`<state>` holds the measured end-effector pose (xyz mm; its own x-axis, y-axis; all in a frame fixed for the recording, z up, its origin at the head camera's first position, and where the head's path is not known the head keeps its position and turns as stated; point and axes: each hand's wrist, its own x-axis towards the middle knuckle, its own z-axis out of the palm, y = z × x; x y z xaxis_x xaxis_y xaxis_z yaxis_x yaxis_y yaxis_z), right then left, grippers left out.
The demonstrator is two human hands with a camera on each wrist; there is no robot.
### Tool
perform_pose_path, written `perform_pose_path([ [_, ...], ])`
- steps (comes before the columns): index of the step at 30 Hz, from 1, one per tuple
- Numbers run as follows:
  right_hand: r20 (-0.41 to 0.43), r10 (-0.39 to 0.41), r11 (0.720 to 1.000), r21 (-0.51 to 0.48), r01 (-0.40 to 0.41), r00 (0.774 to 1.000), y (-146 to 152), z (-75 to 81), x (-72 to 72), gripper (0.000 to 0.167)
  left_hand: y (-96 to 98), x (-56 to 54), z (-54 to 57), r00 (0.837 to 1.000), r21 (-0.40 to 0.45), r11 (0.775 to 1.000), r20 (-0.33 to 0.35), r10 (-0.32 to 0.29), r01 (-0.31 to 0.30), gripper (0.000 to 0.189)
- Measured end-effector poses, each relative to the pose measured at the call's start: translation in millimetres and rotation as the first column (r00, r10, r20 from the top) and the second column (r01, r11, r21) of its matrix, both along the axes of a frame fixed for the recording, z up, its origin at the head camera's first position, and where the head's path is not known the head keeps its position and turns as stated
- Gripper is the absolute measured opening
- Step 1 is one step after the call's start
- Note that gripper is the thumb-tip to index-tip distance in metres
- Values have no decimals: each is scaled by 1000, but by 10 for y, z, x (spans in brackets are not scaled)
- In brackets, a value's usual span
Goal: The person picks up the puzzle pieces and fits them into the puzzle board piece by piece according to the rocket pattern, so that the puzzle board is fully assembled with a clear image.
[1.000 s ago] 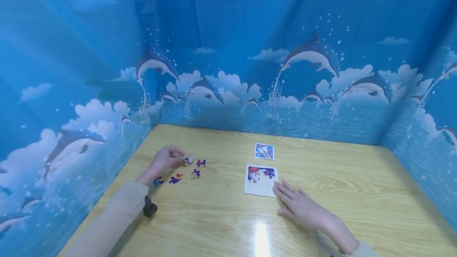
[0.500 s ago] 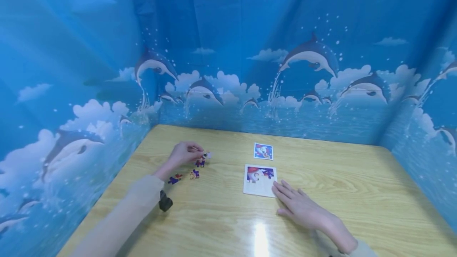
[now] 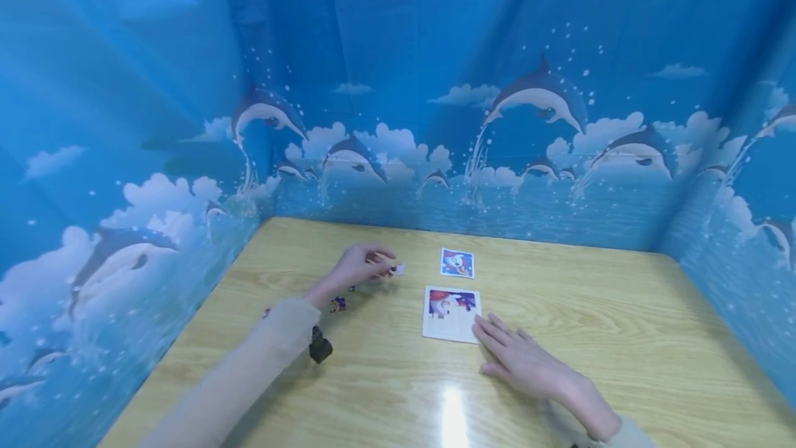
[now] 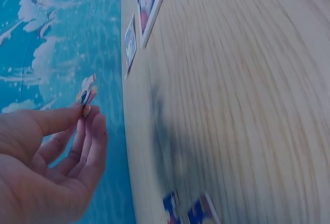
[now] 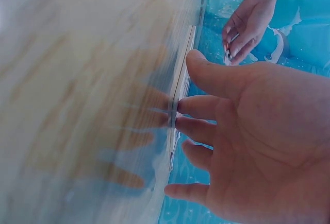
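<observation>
Puzzle tray (image 3: 450, 330) lies flat on the tabletop (image 3: 622, 310); joined pieces (image 3: 443, 307) fill its far part and reach lower along the left, pale base showing on the near side. Left hand (image 3: 357, 265): thumb and fingers pinch one puzzle piece (image 4: 87, 87) above the tabletop, left of the picture card (image 3: 457, 263). The piece projects past the fingertips toward the card, tilted; its long axis cannot be told. Right hand (image 3: 528, 361): fingers extended, touching the tray's right edge. Loose pieces (image 3: 338, 305) lie near the left sleeve (image 3: 242, 368).
</observation>
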<state>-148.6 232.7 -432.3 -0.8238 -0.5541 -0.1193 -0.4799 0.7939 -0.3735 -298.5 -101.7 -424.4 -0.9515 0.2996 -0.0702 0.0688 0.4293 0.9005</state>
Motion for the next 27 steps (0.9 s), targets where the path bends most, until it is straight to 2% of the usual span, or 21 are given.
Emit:
perform_pose_path([
  [5,-1,1,1000,0,-1,1000,-5,5,-1,68,165,-17,-14,996,-33,996,-34,-83,82,29],
  [10,-1,0,1000,2,0,1000,-9,3,-2,68,288,-7,-11,992,-41,991,-22,-128,127,28],
  [17,-6,-1,1000,9,1,1000,-8,1,-8,68,440,28,-16,990,-33,989,4,-144,144,22],
  [24,6,-10,1000,14,10,1000,-15,8,-4,68,662,28,-129,988,35,988,16,-154,153,15],
  [27,4,-10,1000,11,10,1000,-15,8,-3,67,769,43,-176,988,77,986,19,-152,150,21],
])
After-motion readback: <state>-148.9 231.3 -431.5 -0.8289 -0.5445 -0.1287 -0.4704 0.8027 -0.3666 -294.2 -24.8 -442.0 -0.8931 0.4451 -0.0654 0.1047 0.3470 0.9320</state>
